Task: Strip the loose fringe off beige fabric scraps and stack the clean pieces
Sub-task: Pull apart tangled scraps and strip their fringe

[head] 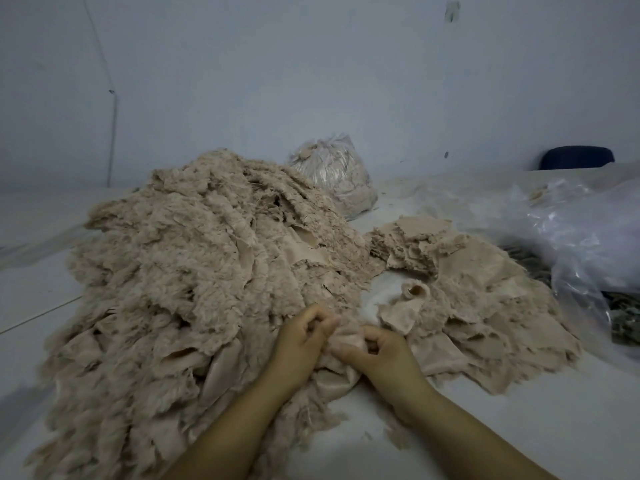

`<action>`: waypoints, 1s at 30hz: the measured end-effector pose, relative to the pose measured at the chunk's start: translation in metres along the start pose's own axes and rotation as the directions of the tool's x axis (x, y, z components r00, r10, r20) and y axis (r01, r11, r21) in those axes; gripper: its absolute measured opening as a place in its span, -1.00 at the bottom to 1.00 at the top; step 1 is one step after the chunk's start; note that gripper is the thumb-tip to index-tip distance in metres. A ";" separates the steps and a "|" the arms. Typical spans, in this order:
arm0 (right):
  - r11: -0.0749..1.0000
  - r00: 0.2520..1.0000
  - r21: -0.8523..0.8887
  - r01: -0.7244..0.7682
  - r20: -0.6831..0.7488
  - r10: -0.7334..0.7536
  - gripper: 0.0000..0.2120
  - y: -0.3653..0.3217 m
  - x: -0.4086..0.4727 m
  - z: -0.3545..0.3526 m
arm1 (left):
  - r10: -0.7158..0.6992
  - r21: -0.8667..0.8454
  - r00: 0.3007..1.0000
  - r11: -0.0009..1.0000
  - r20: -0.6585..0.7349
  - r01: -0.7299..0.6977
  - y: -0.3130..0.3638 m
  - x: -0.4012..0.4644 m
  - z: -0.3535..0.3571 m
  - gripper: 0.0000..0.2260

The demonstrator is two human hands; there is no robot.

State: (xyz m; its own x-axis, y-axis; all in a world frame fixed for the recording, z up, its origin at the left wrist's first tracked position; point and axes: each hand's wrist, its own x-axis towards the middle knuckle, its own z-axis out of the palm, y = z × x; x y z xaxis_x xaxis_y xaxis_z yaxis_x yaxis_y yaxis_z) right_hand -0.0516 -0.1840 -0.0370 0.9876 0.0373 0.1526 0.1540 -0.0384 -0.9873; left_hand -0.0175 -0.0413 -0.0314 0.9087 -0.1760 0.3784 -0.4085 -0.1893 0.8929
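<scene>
My left hand (304,336) and right hand (375,348) pinch one scrap (346,341) at the near surface, small clean stack (412,242) far right, big fringed heap (194,271) left, so I judge most remains.

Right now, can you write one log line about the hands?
left hand: pinches beige scrap | right hand: pinches same scrap | big fringed pile: left | small stack: right
</scene>
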 end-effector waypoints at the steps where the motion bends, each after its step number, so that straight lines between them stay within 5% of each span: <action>1: 0.999 1.000 0.041 -0.004 -0.007 0.005 -0.95 -0.001 0.001 -0.002 | -0.002 -0.056 1.000 0.998 0.003 0.002 0.000 -0.001 -0.002 -0.80; 5: 0.999 0.999 0.047 -0.024 -0.025 0.025 -0.83 0.000 0.001 -0.001 | -0.002 0.002 0.989 1.000 0.146 0.002 0.007 -0.006 0.002 -0.93; 7: 0.999 0.999 0.029 -0.034 -0.029 0.035 -0.74 0.001 0.001 -0.001 | 0.019 0.087 0.987 0.996 0.157 -0.033 0.007 -0.008 0.007 -0.81; 13: 0.993 0.998 -0.111 0.038 -0.037 -0.042 -0.59 -0.006 0.002 0.009 | -0.164 -0.171 0.983 0.974 -0.082 0.149 0.009 0.000 0.015 -0.79; 17: 0.997 0.984 -0.052 0.060 -0.166 -0.068 -0.68 -0.005 0.003 0.002 | -0.384 -0.358 0.871 0.894 -0.305 0.269 0.005 0.012 -0.003 -0.76; 19: 0.989 0.978 -0.116 0.086 -0.180 -0.106 -0.68 -0.002 0.002 0.000 | -0.304 -0.336 0.915 0.919 -0.265 0.208 0.005 0.010 -0.009 -0.75; 23: 0.981 0.962 -0.154 0.120 -0.224 -0.153 -0.78 -0.002 0.002 0.006 | -0.124 -0.060 0.986 0.990 0.110 0.131 0.012 -0.001 0.014 -0.86; 26: 0.989 0.913 -0.083 0.125 -0.379 -0.147 -0.78 -0.004 0.005 -0.002 | -0.092 -0.036 0.996 0.995 0.020 0.092 0.009 0.002 0.012 -0.73; 30: 0.999 0.993 0.028 0.042 -0.110 -0.039 -0.80 -0.003 0.000 0.000 | 0.012 -0.012 1.000 1.000 0.001 -0.012 0.010 0.000 0.010 -0.77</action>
State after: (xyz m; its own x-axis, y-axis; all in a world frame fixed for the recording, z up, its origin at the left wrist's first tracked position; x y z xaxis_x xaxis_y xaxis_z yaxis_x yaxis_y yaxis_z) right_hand -0.0519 -0.1834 -0.0341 0.9783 -0.0717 0.1945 0.1944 -0.0085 -0.9809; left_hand -0.0222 -0.0527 -0.0249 0.9036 -0.1795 0.3888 -0.4183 -0.1756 0.8912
